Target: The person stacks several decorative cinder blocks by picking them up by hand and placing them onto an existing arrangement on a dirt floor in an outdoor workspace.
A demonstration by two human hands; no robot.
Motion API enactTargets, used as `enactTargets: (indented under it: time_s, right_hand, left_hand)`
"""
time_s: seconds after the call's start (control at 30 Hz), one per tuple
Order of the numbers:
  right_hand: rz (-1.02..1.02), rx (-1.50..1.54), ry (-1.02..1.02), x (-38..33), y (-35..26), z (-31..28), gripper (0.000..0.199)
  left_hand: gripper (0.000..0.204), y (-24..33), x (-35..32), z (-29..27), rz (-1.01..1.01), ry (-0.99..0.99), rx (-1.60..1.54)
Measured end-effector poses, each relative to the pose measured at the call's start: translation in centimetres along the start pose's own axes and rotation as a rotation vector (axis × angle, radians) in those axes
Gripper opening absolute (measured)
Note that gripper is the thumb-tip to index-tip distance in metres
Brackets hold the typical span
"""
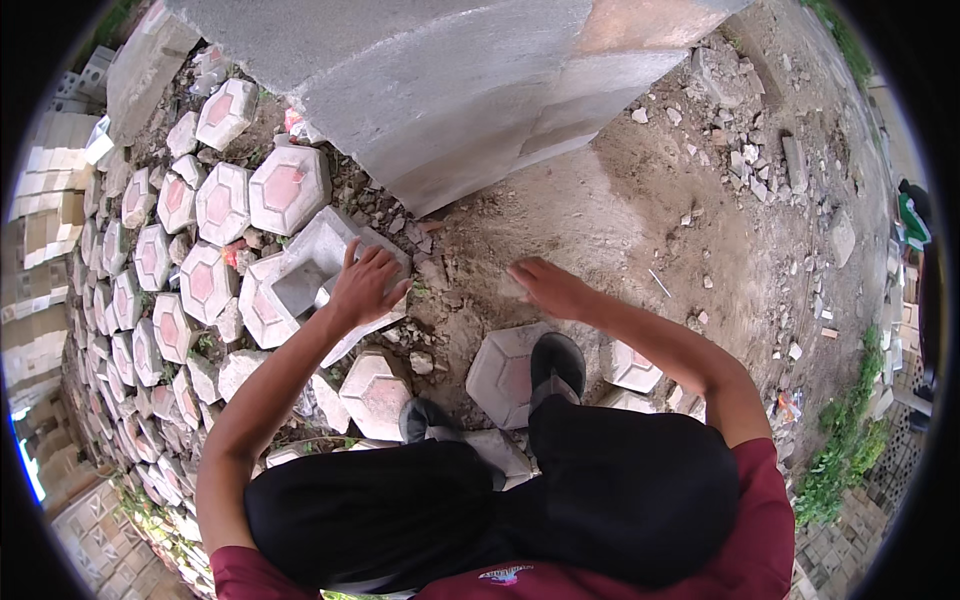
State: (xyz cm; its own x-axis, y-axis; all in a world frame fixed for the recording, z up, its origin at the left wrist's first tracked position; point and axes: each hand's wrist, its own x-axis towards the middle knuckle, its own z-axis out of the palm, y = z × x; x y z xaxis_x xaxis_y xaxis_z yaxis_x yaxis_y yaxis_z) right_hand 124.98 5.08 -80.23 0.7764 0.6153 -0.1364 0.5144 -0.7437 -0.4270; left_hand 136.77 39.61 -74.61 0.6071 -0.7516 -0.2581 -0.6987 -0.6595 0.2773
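My left hand (365, 285) rests on a grey hollow concrete block (336, 236), its fingers spread over the block's near right side. The block lies tilted on top of hexagonal paving stones with pinkish centres, such as this paving stone (266, 300). To the right, my right hand (548, 287) hangs over bare dirt (560, 215) with its fingers curled together. Its fingertips look slightly blurred, and whatever they hold, if anything, does not show. Below it, one hexagonal paver (500, 375) lies by my right shoe (557, 365).
A large grey concrete slab or wall (470, 90) stands just ahead, its lower corner pointing toward me. Many loose hexagonal pavers (222, 203) cover the ground on the left. Broken rubble (745, 160) lies at the far right, with green weeds (845, 430) nearer.
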Motion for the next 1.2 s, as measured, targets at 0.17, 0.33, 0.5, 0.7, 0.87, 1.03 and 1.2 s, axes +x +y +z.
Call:
enactTargets:
  time_s: [0.17, 0.33, 0.5, 0.7, 0.87, 1.03, 1.2]
  right_hand:
    - [0.066, -0.116, 0.04, 0.5, 0.4, 2.1, 0.059]
    - [-0.098, -0.379, 0.268, 10.5, 5.4, 0.4, 0.055]
    - [-0.08, -0.237, -0.034, 12.3, 2.3, -1.6, 0.055]
    - [-0.163, -0.155, 0.093, 4.1, -1.6, 3.2, 0.057]
    - [-0.016, -0.256, 0.258, 11.2, -1.6, 2.3, 0.052]
    - [0.068, -0.335, 0.255, 12.5, -0.6, 0.4, 0.051]
    - [-0.076, -0.201, 0.186, 4.5, -4.3, 3.9, 0.051]
  left_hand:
    - [0.035, -0.5, 0.0, 0.8, 0.018, 0.056, 0.026]
    - [0.038, 0.1, 0.6, 1.2, 0.01, 0.074, 0.058]
    - [0.043, -0.9, -0.6, 0.7, -0.001, 0.011, 0.038]
    - [0.046, -0.4, 0.4, 0.7, -0.011, -0.037, 0.046]
    - [0.048, 0.2, 0.8, 0.8, -0.057, -0.06, 0.069]
    - [0.05, -0.6, 0.2, 1.2, 0.001, -0.014, 0.061]
    - [0.052, -0.8, 0.1, 0.9, 0.021, -0.033, 0.052]
